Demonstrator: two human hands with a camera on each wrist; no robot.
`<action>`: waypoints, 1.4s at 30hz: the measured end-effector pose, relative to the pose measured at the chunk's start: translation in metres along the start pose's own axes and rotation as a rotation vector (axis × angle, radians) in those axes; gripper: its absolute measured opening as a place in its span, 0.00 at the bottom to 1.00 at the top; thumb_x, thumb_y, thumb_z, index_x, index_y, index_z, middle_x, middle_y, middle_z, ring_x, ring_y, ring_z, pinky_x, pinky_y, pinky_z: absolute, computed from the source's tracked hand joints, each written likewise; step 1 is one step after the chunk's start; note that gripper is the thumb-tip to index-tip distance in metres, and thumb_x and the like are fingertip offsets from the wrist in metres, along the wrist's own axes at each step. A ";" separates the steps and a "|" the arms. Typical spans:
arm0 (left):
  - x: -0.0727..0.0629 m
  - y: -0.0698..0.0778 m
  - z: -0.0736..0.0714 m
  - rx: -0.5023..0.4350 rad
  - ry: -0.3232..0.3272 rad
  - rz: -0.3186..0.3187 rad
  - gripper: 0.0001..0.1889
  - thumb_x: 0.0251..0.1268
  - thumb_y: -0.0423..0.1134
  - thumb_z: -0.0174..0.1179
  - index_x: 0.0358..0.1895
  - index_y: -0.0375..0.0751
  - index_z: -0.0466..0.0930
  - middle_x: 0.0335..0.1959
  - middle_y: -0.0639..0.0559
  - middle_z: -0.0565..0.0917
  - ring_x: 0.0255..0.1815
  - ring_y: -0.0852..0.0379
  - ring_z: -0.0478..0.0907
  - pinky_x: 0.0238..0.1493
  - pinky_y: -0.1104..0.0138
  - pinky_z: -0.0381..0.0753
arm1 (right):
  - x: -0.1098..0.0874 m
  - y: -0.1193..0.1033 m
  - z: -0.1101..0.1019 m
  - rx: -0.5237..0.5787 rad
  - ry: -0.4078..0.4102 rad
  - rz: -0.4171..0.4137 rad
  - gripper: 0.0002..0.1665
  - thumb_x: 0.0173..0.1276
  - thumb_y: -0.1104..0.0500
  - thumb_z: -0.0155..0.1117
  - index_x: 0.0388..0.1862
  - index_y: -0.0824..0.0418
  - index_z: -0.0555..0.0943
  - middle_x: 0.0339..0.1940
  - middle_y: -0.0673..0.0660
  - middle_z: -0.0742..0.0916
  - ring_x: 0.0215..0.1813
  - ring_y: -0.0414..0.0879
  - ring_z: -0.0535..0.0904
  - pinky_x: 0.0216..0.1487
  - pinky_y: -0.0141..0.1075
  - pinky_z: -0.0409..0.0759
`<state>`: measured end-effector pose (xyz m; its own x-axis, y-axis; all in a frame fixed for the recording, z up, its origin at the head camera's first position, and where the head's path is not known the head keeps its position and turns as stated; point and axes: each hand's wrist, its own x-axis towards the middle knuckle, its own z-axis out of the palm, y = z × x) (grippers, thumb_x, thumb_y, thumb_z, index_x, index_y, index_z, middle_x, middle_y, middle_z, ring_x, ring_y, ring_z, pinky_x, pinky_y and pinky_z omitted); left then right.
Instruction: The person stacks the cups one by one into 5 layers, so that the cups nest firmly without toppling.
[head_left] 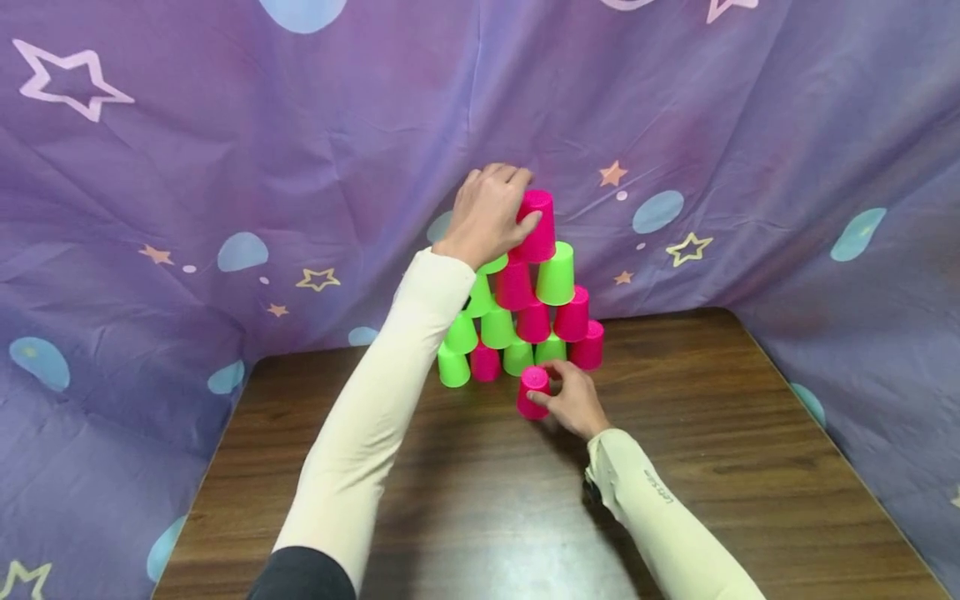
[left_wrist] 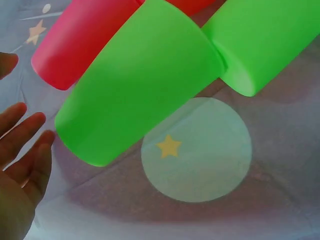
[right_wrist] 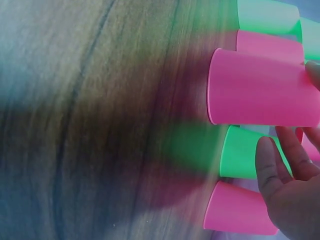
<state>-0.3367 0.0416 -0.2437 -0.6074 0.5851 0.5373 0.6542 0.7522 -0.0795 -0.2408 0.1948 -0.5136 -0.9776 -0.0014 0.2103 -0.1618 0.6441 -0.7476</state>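
A pyramid of upside-down pink and green cups stands at the back of the table. My left hand [head_left: 486, 212] is up at its top level, the thumb overlapping the upper pink cup [head_left: 542, 233] in the head view. In the left wrist view its fingers [left_wrist: 20, 135] are spread, beside the top end of a green cup [left_wrist: 135, 85], with nothing between them and the thumb. In front of the pyramid, my right hand [head_left: 576, 400] holds another upside-down pink cup [head_left: 531, 408] between thumb and fingers. The left hand partly hides the upper green cup.
The pyramid's bottom row includes a green cup [head_left: 453, 367] at the left end and a pink cup [head_left: 587, 346] at the right end. Brown wood-grain tabletop [head_left: 480, 500] extends in front. A purple curtain [head_left: 375, 150] with stars hangs right behind the table.
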 end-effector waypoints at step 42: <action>-0.232 -0.006 0.123 -0.558 0.070 -0.498 0.14 0.58 0.36 0.70 0.46 0.35 0.85 0.42 0.42 0.90 0.44 0.47 0.88 0.51 0.56 0.85 | 0.031 -0.053 -0.048 -0.024 -0.111 -0.103 0.27 0.53 0.55 0.80 0.51 0.59 0.81 0.45 0.59 0.88 0.35 0.51 0.80 0.40 0.37 0.75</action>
<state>-0.2551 -0.0620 -0.4710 -0.8734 0.1808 0.4521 0.4520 0.6465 0.6146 -0.2562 0.1970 -0.4369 -0.9650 -0.1523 0.2137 -0.2605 0.6544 -0.7099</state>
